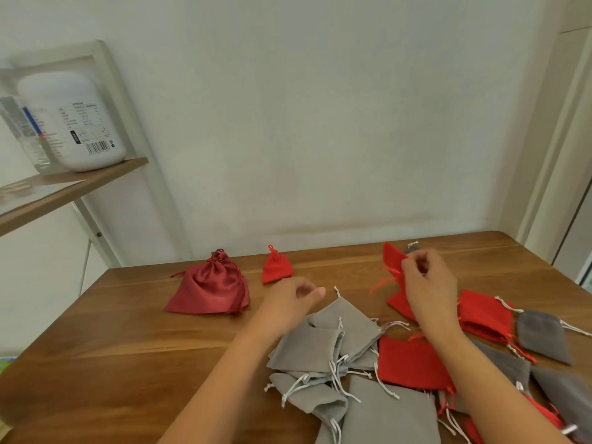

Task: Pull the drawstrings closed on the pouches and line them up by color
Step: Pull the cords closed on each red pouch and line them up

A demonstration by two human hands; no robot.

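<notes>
Grey pouches [336, 347]: loose heap, near part of table [128, 331], cords slack.
L hand [288, 302]: over heap's far edge, fingers loosely curled, holding nothing.
R hand [429, 283]: pinches red pouch [392, 256], lifted.
Far row: satin pouch [209, 288] & small red pouch [276, 267], both cinched.

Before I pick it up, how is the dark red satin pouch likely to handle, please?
Probably floppy: the dark red satin pouch sags in soft folds. Its sheen suggests a slippery surface. Slumped flat, it is unlikely to roll.
</notes>
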